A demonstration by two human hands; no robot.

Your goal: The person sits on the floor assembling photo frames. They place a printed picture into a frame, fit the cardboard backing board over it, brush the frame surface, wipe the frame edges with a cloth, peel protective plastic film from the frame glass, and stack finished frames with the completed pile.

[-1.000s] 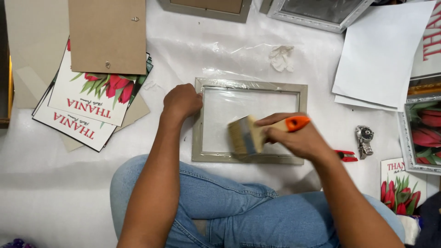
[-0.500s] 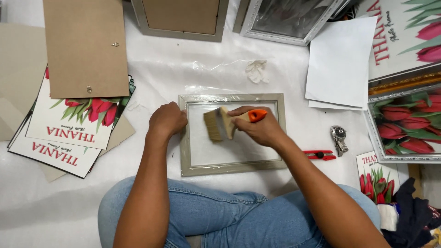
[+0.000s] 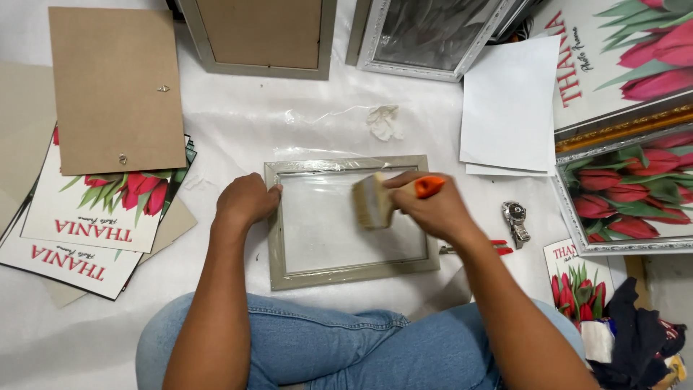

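— The picture frame (image 3: 351, 273) under the hands is a dull grey-beige with clear glass; the paintbrush (image 3: 375, 201) has pale tan bristles and a bright orange handle.

— And the printed cards (image 3: 86, 224) on the left?

— White, with red tulips, green leaves and red lettering; the backing board (image 3: 115, 87) over them is plain brown; the floor sheet (image 3: 238, 130) is white; the person's jeans (image 3: 325, 347) are light blue; the wristwatch (image 3: 515, 219) is silver.
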